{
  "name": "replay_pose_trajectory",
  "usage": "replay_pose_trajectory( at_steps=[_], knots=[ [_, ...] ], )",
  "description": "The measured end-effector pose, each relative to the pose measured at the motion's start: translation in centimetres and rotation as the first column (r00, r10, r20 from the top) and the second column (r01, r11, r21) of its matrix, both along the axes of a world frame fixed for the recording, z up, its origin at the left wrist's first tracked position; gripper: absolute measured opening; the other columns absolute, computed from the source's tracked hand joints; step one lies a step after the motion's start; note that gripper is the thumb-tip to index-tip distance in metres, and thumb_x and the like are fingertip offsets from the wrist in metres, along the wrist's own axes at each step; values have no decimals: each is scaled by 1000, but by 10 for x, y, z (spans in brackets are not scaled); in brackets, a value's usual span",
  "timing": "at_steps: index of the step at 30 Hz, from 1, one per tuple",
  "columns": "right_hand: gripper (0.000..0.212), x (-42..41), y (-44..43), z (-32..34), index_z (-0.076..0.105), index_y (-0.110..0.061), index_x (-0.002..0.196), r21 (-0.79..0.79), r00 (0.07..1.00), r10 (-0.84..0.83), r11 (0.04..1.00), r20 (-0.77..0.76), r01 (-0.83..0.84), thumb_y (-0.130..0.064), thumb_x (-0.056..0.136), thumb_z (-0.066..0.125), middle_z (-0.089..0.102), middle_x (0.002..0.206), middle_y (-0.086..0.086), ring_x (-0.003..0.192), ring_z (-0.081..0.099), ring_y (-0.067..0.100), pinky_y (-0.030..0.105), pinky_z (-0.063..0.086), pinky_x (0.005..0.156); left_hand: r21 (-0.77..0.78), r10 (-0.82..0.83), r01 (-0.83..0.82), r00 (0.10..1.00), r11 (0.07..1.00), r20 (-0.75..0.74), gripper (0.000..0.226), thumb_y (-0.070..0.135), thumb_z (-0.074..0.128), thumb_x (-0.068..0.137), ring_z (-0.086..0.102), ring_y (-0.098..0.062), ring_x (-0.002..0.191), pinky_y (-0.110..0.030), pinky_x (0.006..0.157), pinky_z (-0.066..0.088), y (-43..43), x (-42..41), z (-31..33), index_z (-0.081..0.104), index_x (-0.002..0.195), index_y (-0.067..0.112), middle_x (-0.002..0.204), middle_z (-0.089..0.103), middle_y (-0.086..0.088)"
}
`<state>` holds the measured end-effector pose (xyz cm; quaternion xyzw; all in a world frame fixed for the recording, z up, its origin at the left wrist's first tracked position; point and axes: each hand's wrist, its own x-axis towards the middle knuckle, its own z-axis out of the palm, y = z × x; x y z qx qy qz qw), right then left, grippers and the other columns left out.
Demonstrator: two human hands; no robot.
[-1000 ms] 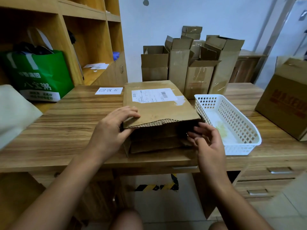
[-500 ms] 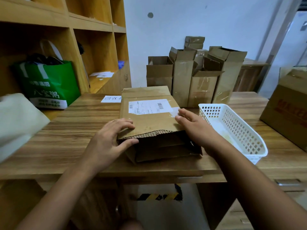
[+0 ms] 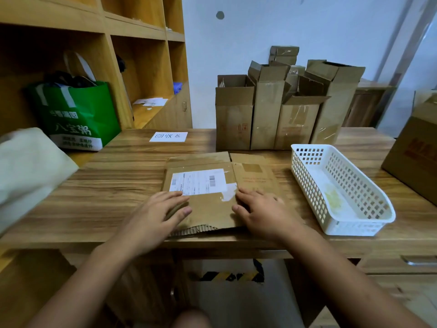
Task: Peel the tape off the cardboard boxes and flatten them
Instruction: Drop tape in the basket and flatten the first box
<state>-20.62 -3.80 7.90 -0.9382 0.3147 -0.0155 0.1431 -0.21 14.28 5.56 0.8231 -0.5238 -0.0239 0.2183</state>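
My right hand (image 3: 264, 209) has joined my left hand (image 3: 160, 209), palms open, squashing the shipping box (image 3: 212, 204) flat: this one's done.

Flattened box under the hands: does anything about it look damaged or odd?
Yes. The flattened box has a ragged near edge, with torn corrugation showing between the left hand and the right hand. Beside the shipping label is a whitish patch, like torn paper or tape residue.
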Motion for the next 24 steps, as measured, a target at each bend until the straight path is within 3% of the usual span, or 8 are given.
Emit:
replay_pose_trajectory(
  at_steps=[3, 6, 10, 13, 16, 19, 21, 24],
  knots=[
    [55, -3, 7, -13, 28, -33, 157, -68, 998, 23, 997, -60, -28, -53, 106, 29, 21, 166, -14, 153, 18, 17, 46, 18, 117, 111, -29, 30, 999, 993, -18, 100, 96, 1, 70, 12, 5, 147, -32, 122, 17, -11, -6, -9, 38, 149, 46, 156, 21, 28],
    [51, -6, 9, -18, 32, -34, 155, -108, 998, 32, 993, -53, -37, -51, 107, 27, 26, 164, -15, 149, 24, 17, 45, 22, 112, 160, -34, 32, 999, 987, 10, 56, 63, 27, 99, 11, 3, 149, -27, 120, 8, -17, -10, -16, 33, 151, 45, 160, 20, 24],
    [37, -9, 2, -11, 57, -38, 135, -72, 995, -40, 996, 94, 47, -44, 107, 34, 58, 140, -14, 130, 42, 17, 44, 29, 101, -41, 78, -78, 997, 996, 18, 35, 37, 48, 102, 38, -1, 140, -39, 118, 28, -16, -8, -24, 56, 136, 42, 146, 48, 24],
    [30, -9, -6, -14, 59, -37, 129, -73, 971, -150, 984, 188, 166, -41, 104, 44, 60, 134, -11, 129, 44, 16, 44, 34, 107, -147, 147, -151, 988, 978, -38, 29, 32, 59, 97, 47, -11, 133, -40, 108, 39, -18, -8, -27, 66, 125, 37, 142, 55, 14],
    [58, -7, -13, -19, 40, -29, 149, 0, 948, -287, 957, 136, 289, -50, 97, 55, 32, 159, 8, 148, 28, 28, 49, 32, 120, -122, 252, -266, 961, 956, -116, 30, 38, 67, 92, 44, -16, 136, -35, 104, 38, -19, -5, -29, 66, 121, 32, 150, 44, 8],
    [84, -10, -20, -17, 22, -25, 158, 79, 922, -384, 921, 38, 381, -66, 92, 53, 10, 168, 13, 154, 13, 35, 55, 23, 123, -139, 295, -334, 924, 932, -243, 44, 39, 76, 85, 45, -16, 135, -31, 105, 36, -18, -4, -28, 63, 124, 24, 146, 46, 3],
    [92, -12, -24, -16, 16, -28, 159, 78, 908, -419, 904, -29, 420, -77, 88, 45, 8, 168, 12, 153, 16, 37, 60, 23, 119, -186, 281, -348, 909, 919, -309, 53, 39, 81, 80, 52, -11, 125, -28, 101, 39, -17, -7, -25, 60, 126, 21, 133, 51, 8],
    [93, -13, -26, -19, 23, -28, 157, 68, 903, -429, 901, 0, 428, -80, 84, 47, 21, 165, 12, 146, 31, 36, 59, 34, 115, -216, 262, -383, 861, 898, -437, 59, 32, 86, 75, 52, -4, 115, -24, 98, 40, -17, -10, -25, 57, 126, 24, 126, 49, 14]
  ],
)
